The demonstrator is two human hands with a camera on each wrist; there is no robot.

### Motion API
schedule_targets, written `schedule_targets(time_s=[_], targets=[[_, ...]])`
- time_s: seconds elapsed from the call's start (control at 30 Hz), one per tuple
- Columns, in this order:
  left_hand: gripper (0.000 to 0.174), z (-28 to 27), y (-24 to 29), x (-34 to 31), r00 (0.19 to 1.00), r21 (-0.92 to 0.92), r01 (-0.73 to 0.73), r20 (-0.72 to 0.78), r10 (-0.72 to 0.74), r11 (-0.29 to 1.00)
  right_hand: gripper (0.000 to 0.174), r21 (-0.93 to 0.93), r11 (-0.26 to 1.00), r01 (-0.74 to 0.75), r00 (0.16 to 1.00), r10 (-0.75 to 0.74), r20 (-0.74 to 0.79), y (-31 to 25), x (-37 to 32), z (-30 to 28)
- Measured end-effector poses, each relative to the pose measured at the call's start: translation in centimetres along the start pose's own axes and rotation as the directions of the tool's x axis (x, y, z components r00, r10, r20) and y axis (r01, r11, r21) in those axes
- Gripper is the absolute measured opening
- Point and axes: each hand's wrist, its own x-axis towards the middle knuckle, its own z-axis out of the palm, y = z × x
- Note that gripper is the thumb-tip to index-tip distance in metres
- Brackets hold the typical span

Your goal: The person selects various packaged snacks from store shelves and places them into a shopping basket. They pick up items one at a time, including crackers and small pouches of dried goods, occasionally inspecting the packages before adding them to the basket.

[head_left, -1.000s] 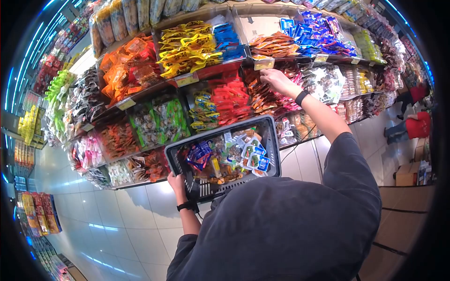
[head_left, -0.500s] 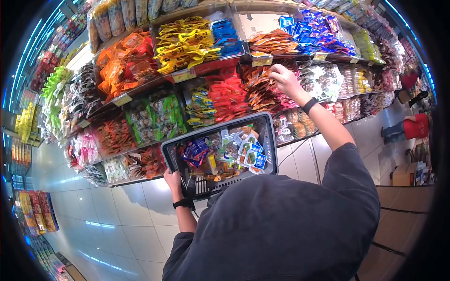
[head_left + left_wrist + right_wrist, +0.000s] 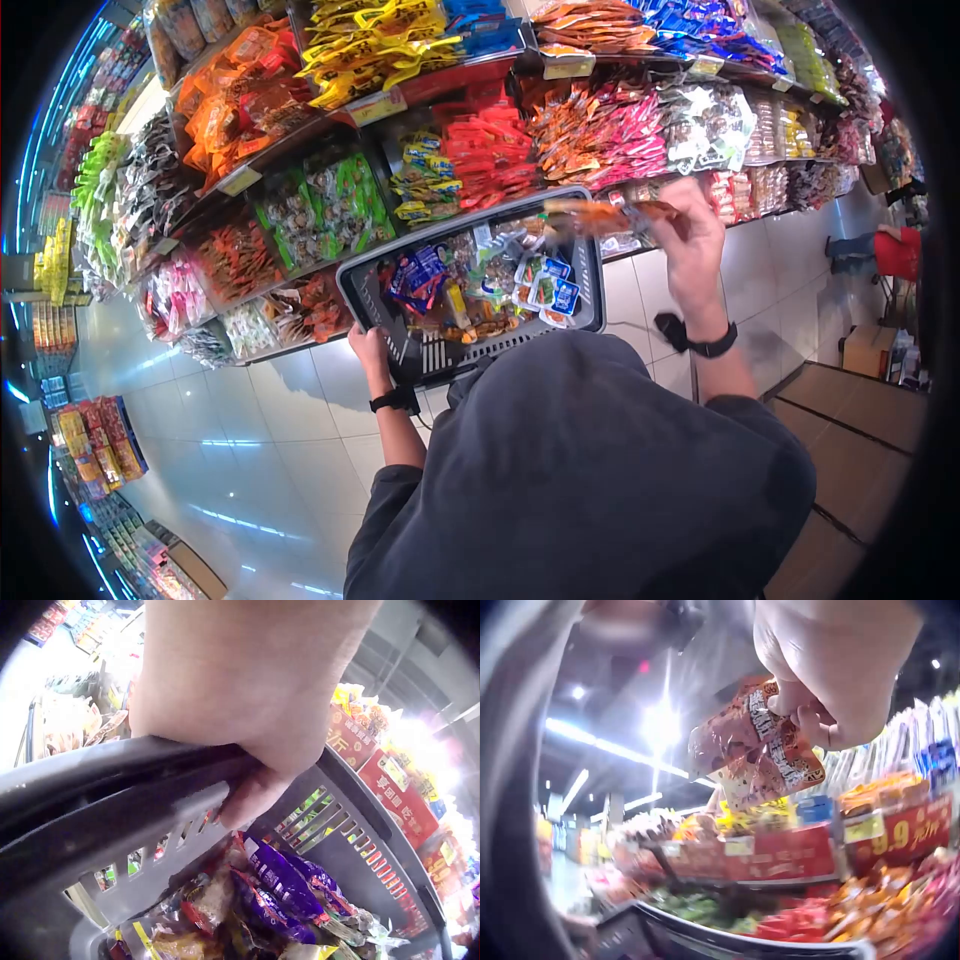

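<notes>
My left hand (image 3: 370,353) grips the left end of a dark grey shopping basket (image 3: 187,796), thumb hooked over the rim in the left wrist view. Inside the basket lie purple snack packets (image 3: 277,889) and blue-and-white packs (image 3: 553,290), among other small wrapped snacks. My right hand (image 3: 696,250) is raised by the basket's right end. It pinches orange-brown snack packets (image 3: 757,742) by one edge. Two printed, partly clear packets show in the right wrist view, fanned out; in the head view they are blurred and overlap the basket's right corner.
Tiered bins of packaged snacks run along the front, with red packets (image 3: 485,155), orange packets (image 3: 235,115) and yellow packets (image 3: 370,45). Price tags (image 3: 568,66) hang on the bin edges. At the right stand a person in red (image 3: 897,254) and a cardboard box (image 3: 868,350).
My right hand has drawn back from the orange-and-brown packet bin toward the basket's right end, bringing packets with it. My left hand keeps its grip on the basket.
</notes>
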Motion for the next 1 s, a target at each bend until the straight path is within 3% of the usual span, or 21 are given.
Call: schedule_targets(time_s=[0.07,0.1,0.17,0.23,0.3,0.37,0.4,0.5,0.63,0.67,0.77,0.8,0.83,0.87,1.0], targets=[[0.017,0.0,0.1,0.4,1.000,-0.017,0.013,0.017,-0.012,1.000,0.007,0.278,0.924,-0.264,0.964,0.264,0.038,-0.8,-2.0,0.8],[0.017,-0.1,-0.4,0.6,1.000,-0.009,0.014,0.015,-0.014,1.000,0.007,0.284,0.920,-0.268,0.962,0.269,0.038,0.0,-2.6,1.0],[0.017,-0.1,-1.3,0.9,1.000,-0.022,0.025,0.012,-0.025,0.999,0.015,0.529,0.630,-0.569,0.791,0.595,0.142,3.6,-4.7,1.6],[0.017,-0.1,-0.1,0.3,0.999,-0.013,0.037,0.003,-0.037,0.999,0.028,0.482,0.573,-0.663,0.690,0.717,0.097,7.9,-5.9,3.8],[0.017,0.2,0.2,0.0,0.999,-0.010,0.042,-0.004,-0.042,0.999,0.040,0.224,0.647,-0.729,0.662,0.750,-0.010,14.6,-9.1,4.6],[0.017,0.6,-0.3,0.5,0.998,-0.059,0.018,-0.051,-0.021,0.998,0.051,-0.103,0.592,-0.799,0.593,0.805,0.018,16.4,-11.2,4.6],[0.017,0.5,-0.7,0.6,0.999,-0.070,0.020,-0.047,-0.023,0.997,0.054,-0.156,0.665,-0.730,0.665,0.744,0.064,16.7,-12.0,4.4],[0.019,0.3,-0.1,0.1,0.999,-0.057,0.022,-0.045,-0.025,0.998,0.055,-0.094,0.727,-0.680,0.715,0.686,0.139,15.3,-11.9,4.2],[0.020,0.6,0.4,0.0,0.997,-0.013,0.017,-0.080,-0.018,1.000,0.033,-0.044,0.792,-0.609,0.782,0.609,0.133,14.4,-9.7,2.3],[0.020,0.6,0.1,0.1,0.997,-0.057,0.042,-0.067,-0.045,0.998,0.025,-0.001,0.825,-0.565,0.821,0.563,0.095,13.8,-8.6,1.7],[0.022,0.4,-0.1,0.2,0.997,-0.004,0.023,-0.073,-0.023,1.000,0.024,-0.133,0.888,-0.441,0.897,0.433,-0.084,14.4,-5.3,-1.6],[0.022,0.6,-0.2,0.4,0.997,-0.035,0.028,-0.067,-0.030,0.999,0.021,-0.214,0.937,-0.277,0.958,0.251,-0.142,16.9,-4.5,-3.4],[0.022,0.5,0.2,0.0,0.997,-0.060,0.040,-0.060,-0.044,0.997,0.019,-0.198,0.902,-0.383,0.916,0.344,-0.206,15.5,-2.9,-4.6],[0.022,0.4,0.0,-0.3,0.998,-0.058,0.037,-0.050,-0.040,0.998,0.020,-0.260,0.918,-0.299,0.941,0.238,-0.243,17.1,-2.1,-6.4],[0.021,0.5,0.0,0.0,0.999,-0.077,0.025,-0.042,-0.028,0.997,0.022,-0.625,0.733,-0.269,0.940,0.057,-0.337,17.6,1.8,-10.9]])
